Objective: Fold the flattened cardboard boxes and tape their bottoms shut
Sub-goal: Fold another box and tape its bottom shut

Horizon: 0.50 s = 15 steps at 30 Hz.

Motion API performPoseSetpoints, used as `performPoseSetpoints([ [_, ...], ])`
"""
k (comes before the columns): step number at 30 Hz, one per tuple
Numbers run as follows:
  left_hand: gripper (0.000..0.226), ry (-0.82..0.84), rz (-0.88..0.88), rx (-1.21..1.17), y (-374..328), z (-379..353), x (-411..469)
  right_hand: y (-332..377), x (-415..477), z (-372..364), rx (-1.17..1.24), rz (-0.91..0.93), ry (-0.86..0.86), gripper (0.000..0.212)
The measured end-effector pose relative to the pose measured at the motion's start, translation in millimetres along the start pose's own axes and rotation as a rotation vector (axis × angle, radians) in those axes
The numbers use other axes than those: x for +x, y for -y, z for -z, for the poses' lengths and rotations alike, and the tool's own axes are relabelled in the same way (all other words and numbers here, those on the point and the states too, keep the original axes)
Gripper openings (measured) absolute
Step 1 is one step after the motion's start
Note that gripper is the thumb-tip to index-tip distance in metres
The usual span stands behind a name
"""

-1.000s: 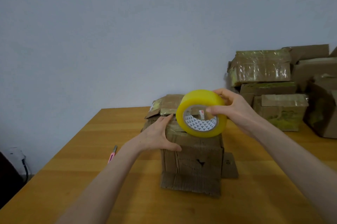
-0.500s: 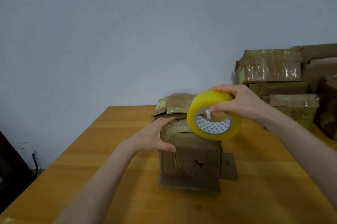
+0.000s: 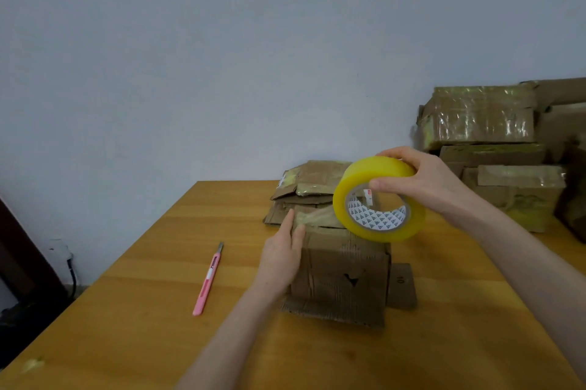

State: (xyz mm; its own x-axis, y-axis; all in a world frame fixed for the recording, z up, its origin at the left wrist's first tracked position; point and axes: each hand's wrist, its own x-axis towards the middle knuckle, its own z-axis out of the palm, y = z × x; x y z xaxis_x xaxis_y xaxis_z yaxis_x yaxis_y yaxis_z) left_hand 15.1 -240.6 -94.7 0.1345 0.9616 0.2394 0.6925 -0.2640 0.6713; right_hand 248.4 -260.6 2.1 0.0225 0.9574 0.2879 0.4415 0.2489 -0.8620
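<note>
A small worn cardboard box stands on the wooden table, flaps spread at its base. My left hand lies flat against the box's left side with straight fingers reaching its top edge. My right hand grips a yellow tape roll just above the box's top right, thumb in the core. A strip of tape lies across the box top. Behind the box sits a stack of flattened boxes.
A pink utility knife lies on the table left of the box. Taped-up cardboard boxes are piled at the back right against the wall. A dark object and a cable sit on the floor at the far left.
My left hand slid from the box's top down onto its left side. My right hand carried the tape roll slightly right. The view shifted, and the pink knife is now in full sight.
</note>
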Motion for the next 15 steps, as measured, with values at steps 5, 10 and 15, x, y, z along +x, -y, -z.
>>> performPoseSetpoints([
  [5, 0.085, 0.125, -0.136, 0.361, -3.6, 10.8, 0.8, -11.7, -11.6, -1.7, 0.062, -0.022, 0.004, 0.068],
  [10, 0.109, 0.164, -0.419, 0.746, -15.1, -1.7, -0.2, -21.1, -23.3, 1.4, 0.184, 0.018, 0.028, 0.055],
  [15, 0.1, 0.144, -0.485, 0.806, -2.3, 0.8, 5.0, -17.2, -15.6, 9.0, 0.121, 0.043, 0.024, 0.055],
])
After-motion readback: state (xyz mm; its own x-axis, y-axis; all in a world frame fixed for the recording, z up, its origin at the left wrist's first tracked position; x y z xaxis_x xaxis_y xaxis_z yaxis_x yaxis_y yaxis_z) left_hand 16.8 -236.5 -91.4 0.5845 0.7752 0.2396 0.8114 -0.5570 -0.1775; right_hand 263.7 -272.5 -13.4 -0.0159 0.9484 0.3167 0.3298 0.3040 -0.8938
